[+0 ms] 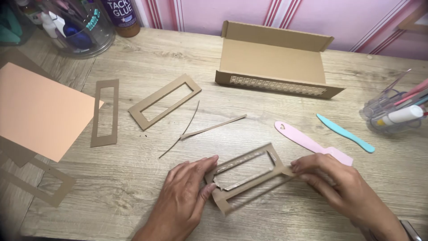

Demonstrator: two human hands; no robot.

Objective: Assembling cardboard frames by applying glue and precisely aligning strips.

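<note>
Your left hand and right hand pinch opposite ends of a brown cardboard frame, holding it just above the wooden desk. A pink spatula tool lies just beyond your right hand, with cardboard strips nearby.

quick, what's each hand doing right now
Left hand: closed on the left end of the cardboard frame piece.
Right hand: pinching the right end of the same piece.
</note>
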